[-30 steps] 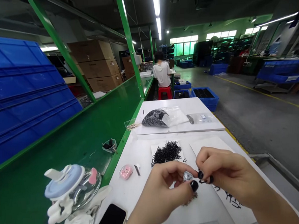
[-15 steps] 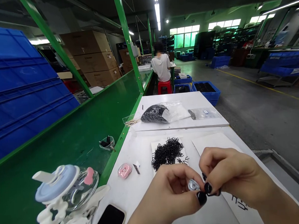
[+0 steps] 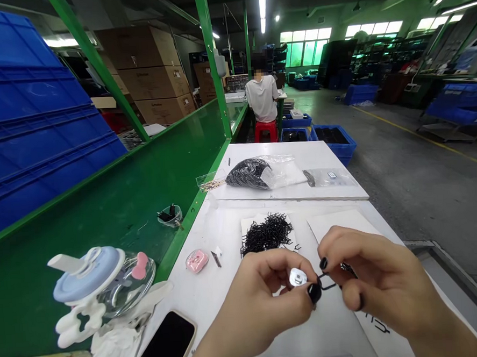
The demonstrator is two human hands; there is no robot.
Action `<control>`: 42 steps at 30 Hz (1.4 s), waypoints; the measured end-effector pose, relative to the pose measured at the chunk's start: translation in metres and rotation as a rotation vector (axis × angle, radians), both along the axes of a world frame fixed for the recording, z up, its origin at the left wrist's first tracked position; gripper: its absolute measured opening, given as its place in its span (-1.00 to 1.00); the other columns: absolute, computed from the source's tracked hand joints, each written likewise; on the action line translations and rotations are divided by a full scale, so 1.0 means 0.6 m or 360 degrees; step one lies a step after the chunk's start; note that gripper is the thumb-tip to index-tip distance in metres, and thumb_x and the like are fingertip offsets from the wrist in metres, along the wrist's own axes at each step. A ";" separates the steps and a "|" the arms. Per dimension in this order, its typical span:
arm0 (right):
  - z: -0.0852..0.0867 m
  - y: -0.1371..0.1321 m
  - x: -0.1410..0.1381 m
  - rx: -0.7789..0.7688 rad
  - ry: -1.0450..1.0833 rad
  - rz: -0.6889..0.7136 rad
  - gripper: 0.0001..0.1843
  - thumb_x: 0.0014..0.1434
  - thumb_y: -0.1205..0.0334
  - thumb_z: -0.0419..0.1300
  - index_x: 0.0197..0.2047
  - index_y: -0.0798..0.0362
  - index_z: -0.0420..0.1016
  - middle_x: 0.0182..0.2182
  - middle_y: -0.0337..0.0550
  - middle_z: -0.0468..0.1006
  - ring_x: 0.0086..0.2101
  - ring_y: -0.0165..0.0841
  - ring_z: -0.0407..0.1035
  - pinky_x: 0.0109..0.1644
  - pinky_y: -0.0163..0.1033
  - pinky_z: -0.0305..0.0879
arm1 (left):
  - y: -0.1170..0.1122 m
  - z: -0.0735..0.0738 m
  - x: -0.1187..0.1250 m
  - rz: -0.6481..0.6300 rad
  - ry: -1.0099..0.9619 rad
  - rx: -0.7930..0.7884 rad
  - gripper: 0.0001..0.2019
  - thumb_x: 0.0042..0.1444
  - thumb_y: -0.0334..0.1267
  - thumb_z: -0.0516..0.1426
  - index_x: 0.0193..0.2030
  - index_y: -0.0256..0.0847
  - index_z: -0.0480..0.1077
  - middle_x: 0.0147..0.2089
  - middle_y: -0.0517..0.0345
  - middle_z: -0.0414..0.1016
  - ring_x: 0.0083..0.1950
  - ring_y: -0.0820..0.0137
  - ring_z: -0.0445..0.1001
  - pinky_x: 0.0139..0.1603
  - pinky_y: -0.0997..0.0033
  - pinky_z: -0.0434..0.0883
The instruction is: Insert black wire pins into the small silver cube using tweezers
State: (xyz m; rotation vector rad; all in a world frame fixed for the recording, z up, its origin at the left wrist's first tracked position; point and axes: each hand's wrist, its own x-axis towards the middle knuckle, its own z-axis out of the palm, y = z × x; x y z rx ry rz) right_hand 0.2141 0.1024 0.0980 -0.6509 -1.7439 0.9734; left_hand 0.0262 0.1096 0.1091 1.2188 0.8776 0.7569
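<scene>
My left hand (image 3: pixel 265 292) is closed, its thumb and index finger pinching a small black forked piece (image 3: pixel 328 282) whose two prongs point right. A small shiny silver piece (image 3: pixel 298 277) shows at the same fingers; whether it is held or worn I cannot tell. Just to the right, my right hand (image 3: pixel 374 283) has its thumb and index finger apart, close to the prongs. Dark bits show between those fingers, and I cannot tell if they lie in the hand or behind it. Beyond my left hand is a heap of black forked pieces (image 3: pixel 268 233) on white paper.
More forked pieces lie on a white sheet (image 3: pixel 334 224) at right. A phone (image 3: pixel 163 347), pink case (image 3: pixel 197 260) and clear bottle with blue lid (image 3: pixel 94 273) are at left. A bag of black parts (image 3: pixel 248 173) lies farther back. A person (image 3: pixel 261 96) sits ahead.
My right thumb and index finger have parted and drawn back a little, exposing the forked piece's prongs in my left hand. The silver piece has shifted slightly left and up. The view has shifted slightly.
</scene>
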 end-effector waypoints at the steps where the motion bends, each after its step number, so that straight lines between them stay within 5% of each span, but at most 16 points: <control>1: 0.003 -0.005 -0.003 -0.0009 -0.0040 -0.0047 -0.88 0.26 0.12 0.23 -0.17 -0.05 0.44 -0.38 -0.20 0.41 -0.44 -0.45 0.24 -0.40 -0.32 0.22 | -0.003 0.004 0.001 0.0040 0.0025 0.0040 -0.90 -0.18 -0.41 0.16 -0.44 -0.27 0.45 -0.48 0.19 0.32 -0.43 0.48 0.21 -0.44 0.50 0.16; 11: 0.035 -0.027 -0.019 0.0198 -0.0184 -0.0655 -0.66 0.11 -0.10 0.30 -0.35 0.03 0.52 -0.45 -0.08 0.45 -0.44 -0.30 0.38 -0.48 -0.25 0.38 | -0.026 0.014 0.015 0.0158 0.0043 0.0162 -0.93 -0.04 -0.30 0.25 -0.38 -0.23 0.52 -0.43 0.14 0.43 -0.37 0.43 0.28 -0.35 0.48 0.24; 17: 0.034 -0.044 -0.021 0.0273 -0.0223 -0.0787 -0.82 0.17 0.08 0.29 -0.34 0.01 0.52 -0.41 -0.09 0.46 -0.42 -0.29 0.40 -0.48 -0.27 0.38 | -0.020 0.000 0.010 0.0008 -0.0221 -0.0047 -0.75 -0.04 -0.24 0.36 -0.16 -0.06 0.61 -0.48 0.25 0.30 -0.44 0.54 0.20 -0.43 0.55 0.19; 19: 0.033 -0.048 -0.020 0.0322 -0.0243 -0.0786 -0.95 0.20 0.26 0.25 -0.32 0.00 0.49 -0.38 -0.14 0.45 -0.41 -0.35 0.39 -0.45 -0.33 0.38 | -0.019 0.002 0.015 0.0026 -0.0236 -0.0069 -0.73 -0.03 -0.23 0.36 -0.13 -0.07 0.61 -0.44 0.23 0.33 -0.39 0.50 0.25 -0.36 0.52 0.26; 22: 0.032 -0.048 -0.021 0.0353 -0.0280 -0.0742 -0.85 0.23 0.44 0.16 -0.29 -0.01 0.45 -0.34 -0.22 0.44 -0.36 -0.46 0.38 -0.37 -0.44 0.37 | -0.021 0.008 0.022 0.0102 -0.0148 0.0012 -0.75 0.00 -0.24 0.35 -0.12 -0.08 0.61 -0.34 0.16 0.42 -0.28 0.41 0.33 -0.26 0.45 0.31; 29: 0.028 -0.037 -0.024 0.0266 -0.0302 -0.0674 -0.86 0.27 0.41 0.15 -0.29 -0.02 0.43 -0.34 -0.30 0.49 -0.30 -0.52 0.40 -0.32 -0.54 0.35 | -0.020 0.010 0.015 -0.0001 -0.0017 0.0230 -0.87 0.09 -0.30 0.29 -0.22 -0.03 0.63 -0.38 0.22 0.47 -0.33 0.45 0.32 -0.32 0.49 0.26; 42: 0.025 -0.038 -0.027 0.0177 -0.0333 -0.0692 -0.83 0.25 0.43 0.18 -0.27 -0.07 0.46 -0.31 -0.24 0.50 -0.26 -0.42 0.40 -0.34 -0.42 0.39 | -0.022 0.012 0.012 0.0079 0.0049 0.0148 -0.85 0.09 -0.34 0.25 -0.24 -0.04 0.62 -0.44 0.24 0.41 -0.35 0.43 0.37 -0.34 0.48 0.32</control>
